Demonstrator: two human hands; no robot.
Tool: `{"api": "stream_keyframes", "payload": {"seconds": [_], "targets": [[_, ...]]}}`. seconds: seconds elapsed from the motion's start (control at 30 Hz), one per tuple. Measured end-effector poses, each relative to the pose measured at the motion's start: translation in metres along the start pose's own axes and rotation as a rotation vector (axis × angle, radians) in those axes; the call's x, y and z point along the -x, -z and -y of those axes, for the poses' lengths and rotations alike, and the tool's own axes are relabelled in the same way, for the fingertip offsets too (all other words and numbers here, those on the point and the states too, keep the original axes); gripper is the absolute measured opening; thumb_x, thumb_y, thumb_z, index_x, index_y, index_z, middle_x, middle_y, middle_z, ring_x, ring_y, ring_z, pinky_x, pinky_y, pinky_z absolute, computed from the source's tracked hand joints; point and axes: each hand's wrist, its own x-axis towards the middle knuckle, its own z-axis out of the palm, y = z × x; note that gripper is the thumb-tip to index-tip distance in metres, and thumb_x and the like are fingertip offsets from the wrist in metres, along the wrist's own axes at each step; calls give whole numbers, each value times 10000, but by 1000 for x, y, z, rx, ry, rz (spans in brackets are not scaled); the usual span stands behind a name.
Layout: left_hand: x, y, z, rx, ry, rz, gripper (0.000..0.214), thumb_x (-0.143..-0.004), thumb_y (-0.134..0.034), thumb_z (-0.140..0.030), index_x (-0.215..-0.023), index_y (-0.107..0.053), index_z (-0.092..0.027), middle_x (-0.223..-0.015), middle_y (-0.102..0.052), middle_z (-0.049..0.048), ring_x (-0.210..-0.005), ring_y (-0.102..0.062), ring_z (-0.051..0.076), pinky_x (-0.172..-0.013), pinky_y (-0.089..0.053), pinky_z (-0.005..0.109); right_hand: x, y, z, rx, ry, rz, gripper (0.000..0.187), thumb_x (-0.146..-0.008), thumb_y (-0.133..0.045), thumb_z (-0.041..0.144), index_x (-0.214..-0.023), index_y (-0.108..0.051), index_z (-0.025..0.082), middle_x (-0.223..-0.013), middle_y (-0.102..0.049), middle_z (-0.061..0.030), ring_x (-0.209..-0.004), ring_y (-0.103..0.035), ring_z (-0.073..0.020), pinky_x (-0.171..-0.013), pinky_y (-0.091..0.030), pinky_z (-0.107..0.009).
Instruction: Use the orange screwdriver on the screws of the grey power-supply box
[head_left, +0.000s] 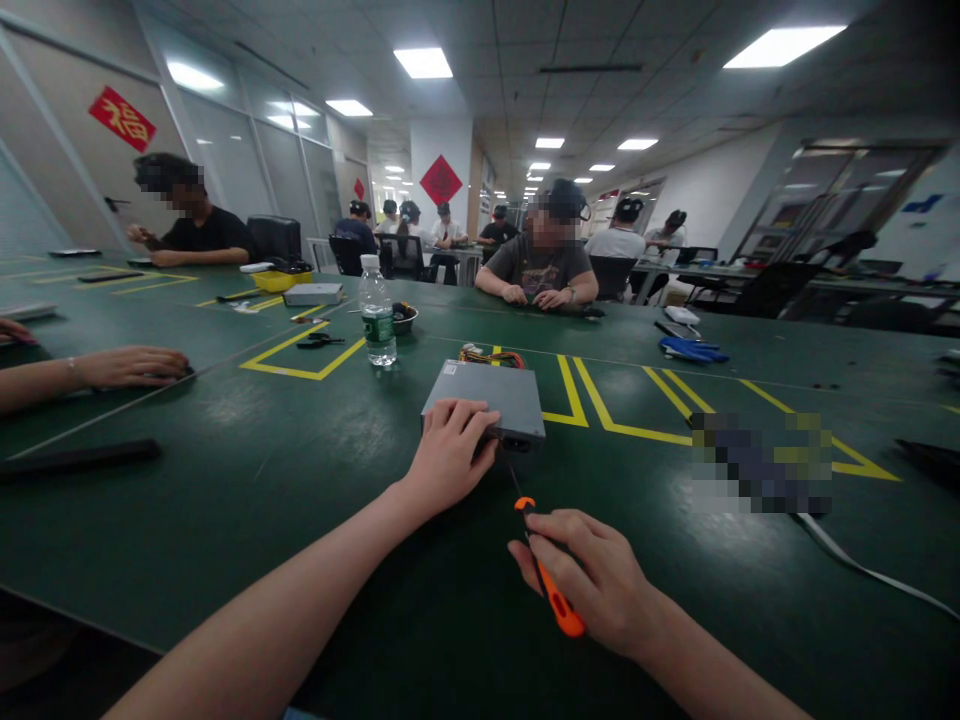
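A grey metal computer power supply (499,390) lies on the green table, with a bundle of coloured cables (491,356) at its far side. My left hand (456,440) holds it by the near left part, fingers over the top edge. In my right hand (589,570) is a screwdriver (559,600) with an orange and black handle. Its thin shaft points up and away toward the near face of the power supply. Whether the tip touches a screw there is too dark to make out.
A water bottle (377,315) stands behind and left, beside a small bowl (405,318) of parts. Yellow tape marks the table (360,490). Blue gloves (694,349) lie to the right. Another person's hand (139,367) rests at left; a person (536,260) sits opposite.
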Motion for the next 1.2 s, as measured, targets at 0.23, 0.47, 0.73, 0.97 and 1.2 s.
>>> {"api": "stream_keyframes", "payload": {"seconds": [0.23, 0.47, 0.73, 0.97, 1.2], "targets": [[0, 1, 0, -13, 5, 24, 300, -808, -493, -264, -1105, -503, -224, -1155, -508, 61, -1047, -385, 249, -851, -367, 427, 11, 23, -7, -5, 45, -7, 126, -695, -604, 17, -740, -543, 117, -718, -599, -50, -631, -573, -97, -538, -520, -221], [0, 2, 0, -9, 9, 25, 301, -807, -495, -266, -1106, -504, -233, -1160, -503, 60, -1044, -388, 247, -850, -370, 430, 10, 28, -12, -3, 2, 4, 134, -705, -591, 21, -740, -530, 135, -713, -596, -39, -617, -577, -97, -519, -512, -215], [0, 1, 1, -14, 4, 32, 291, -817, -480, -273, -1104, -506, -235, -1168, -503, 54, -1046, -388, 247, -857, -366, 427, 12, 25, -14, -5, -22, 30, 138, -716, -582, 25, -771, -527, 140, -744, -593, -40, -641, -567, -94, -526, -503, -212], [1, 1, 0, -13, 11, 36, 295, -818, -479, -275, -1110, -499, -238, -1174, -498, 52, -1053, -383, 251, -857, -366, 428, 13, 24, -14, 9, -17, 50, 145, -715, -589, 23, -780, -524, 135, -764, -596, -49, -665, -565, -98, -548, -493, -218], [0, 2, 0, -23, -6, 34, 309, -817, -480, -266, -1123, -497, -227, -1170, -499, 63, -1055, -379, 245, -867, -356, 420, 8, 21, -4, 59, 21, 174, 76, -788, -520, 80, -818, -552, 143, -815, -627, -60, -622, -552, -92, -562, -461, -238]]}}
